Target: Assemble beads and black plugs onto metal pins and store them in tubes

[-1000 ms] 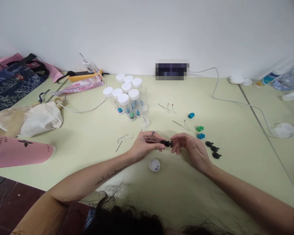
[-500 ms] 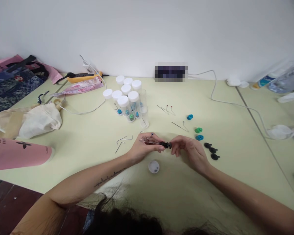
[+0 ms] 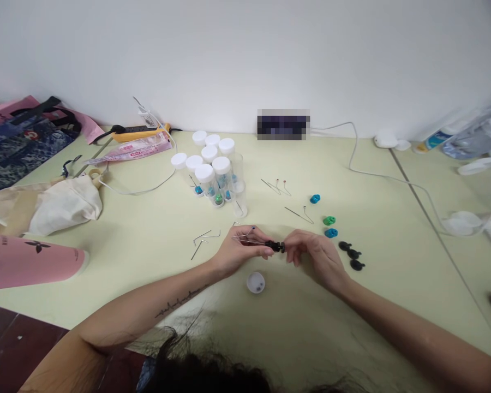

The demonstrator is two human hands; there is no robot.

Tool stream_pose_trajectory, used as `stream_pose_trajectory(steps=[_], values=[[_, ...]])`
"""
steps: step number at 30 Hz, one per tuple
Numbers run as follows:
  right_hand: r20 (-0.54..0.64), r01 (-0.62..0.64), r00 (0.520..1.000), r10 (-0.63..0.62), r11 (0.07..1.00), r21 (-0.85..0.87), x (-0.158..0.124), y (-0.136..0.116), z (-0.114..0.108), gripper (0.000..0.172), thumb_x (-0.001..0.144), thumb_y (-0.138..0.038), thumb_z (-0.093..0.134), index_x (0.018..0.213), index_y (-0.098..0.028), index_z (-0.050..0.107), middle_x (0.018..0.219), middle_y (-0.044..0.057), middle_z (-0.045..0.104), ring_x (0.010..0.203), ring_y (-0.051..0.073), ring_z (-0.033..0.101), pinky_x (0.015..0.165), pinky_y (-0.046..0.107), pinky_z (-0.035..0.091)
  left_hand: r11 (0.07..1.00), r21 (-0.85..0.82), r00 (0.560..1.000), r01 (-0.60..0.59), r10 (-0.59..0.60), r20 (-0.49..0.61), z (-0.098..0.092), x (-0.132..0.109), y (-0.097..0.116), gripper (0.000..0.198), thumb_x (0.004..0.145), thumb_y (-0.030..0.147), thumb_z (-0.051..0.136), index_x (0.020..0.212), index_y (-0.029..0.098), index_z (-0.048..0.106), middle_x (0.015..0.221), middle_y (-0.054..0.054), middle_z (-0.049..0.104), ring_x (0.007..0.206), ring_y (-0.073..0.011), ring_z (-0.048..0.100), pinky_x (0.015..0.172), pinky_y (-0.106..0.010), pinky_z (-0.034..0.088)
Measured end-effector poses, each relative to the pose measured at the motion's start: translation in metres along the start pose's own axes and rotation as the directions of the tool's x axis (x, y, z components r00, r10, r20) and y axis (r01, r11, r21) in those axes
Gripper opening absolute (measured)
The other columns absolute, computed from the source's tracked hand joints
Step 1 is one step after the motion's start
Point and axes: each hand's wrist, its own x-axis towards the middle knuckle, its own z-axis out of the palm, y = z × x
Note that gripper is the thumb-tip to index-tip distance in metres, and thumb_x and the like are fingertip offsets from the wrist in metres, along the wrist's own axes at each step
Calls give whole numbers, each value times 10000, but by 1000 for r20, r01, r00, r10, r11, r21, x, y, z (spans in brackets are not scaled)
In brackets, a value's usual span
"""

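A person's left hand [image 3: 241,251] pinched a small black part [image 3: 275,246], its bent wire [image 3: 245,235] crossing the fingers, between both hands over a pale table [image 3: 147,229]; whether the curled right hand [image 3: 317,255] gripped the other end could not be told. A white cap [image 3: 254,280] holding dark bits [image 3: 261,286] sat nearer the person, metal rods [image 3: 202,236] lay left, blue pieces [image 3: 331,233], a green piece [image 3: 329,220] and black discs [image 3: 354,254] right, while white-lidded tubes [image 3: 204,176] crowded the space beyond
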Motion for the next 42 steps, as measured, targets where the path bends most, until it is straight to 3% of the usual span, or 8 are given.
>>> stream_pose_trajectory(steps=[6,12,18,21,25,31,37,42], values=[[18,-6,1000,6,1000,-24,1,-1,0,552,964,-572,303,1003,-158,665,731,67,621,563,155,583,488,271,466,1000,-13,1000,-20,20,9,0,0,-1,242,582,220,852,748,115,709,757,-74,740,621,-143,636,640,-297,529],[68,13,998,-6,995,-102,1,1,-1,605,950,-594,314,773,-147,682,712,81,612,570,158,563,527,293,464,1000,1,999,-29,29,22,-1,1,-1,231,605,209,842,776,116,717,729,-69,736,651,-148,640,650,-287,517],[60,-26,997,38,981,-193,-2,-3,1,261,876,-393,625,1052,-207,575,628,-19,579,523,135,536,490,240,418,1000,13,1000,-24,24,13,0,0,1,242,596,223,848,768,118,714,766,-75,741,690,-164,653,679,-300,517],[83,-4,996,24,973,-231,-1,-4,2,208,874,-380,627,980,-202,613,605,-20,560,519,133,516,480,238,400,999,34,1000,-22,21,20,-1,0,1,238,598,227,847,767,119,719,728,-63,732,673,-159,647,677,-296,513],[95,12,995,6,982,-191,-2,0,1,475,977,-485,368,778,-164,655,675,52,603,583,156,562,545,280,461,999,27,1000,-24,24,14,-1,0,0,238,595,231,847,765,124,719,757,-64,736,674,-157,644,653,-287,511],[23,12,1000,-10,994,-106,-5,4,-1,526,967,-574,272,1114,-185,594,859,67,594,555,140,559,459,264,453,999,8,999,-33,33,3,0,1,0,219,602,203,844,762,127,714,778,-61,739,656,-137,632,647,-276,516],[44,14,999,-7,987,-160,-3,3,0,624,978,-565,213,865,-148,663,720,75,611,554,152,548,479,270,448,999,15,999,-48,48,2,-1,1,-1,221,613,210,839,762,121,703,725,-49,727,606,-122,616,646,-278,514],[49,26,999,-12,953,-300,-4,0,2,290,939,-426,510,1061,-179,602,647,-2,580,517,127,503,494,243,394,999,14,999,-47,47,11,-1,0,-2,216,620,206,837,767,121,703,732,-47,730,631,-122,631,669,-272,515]])
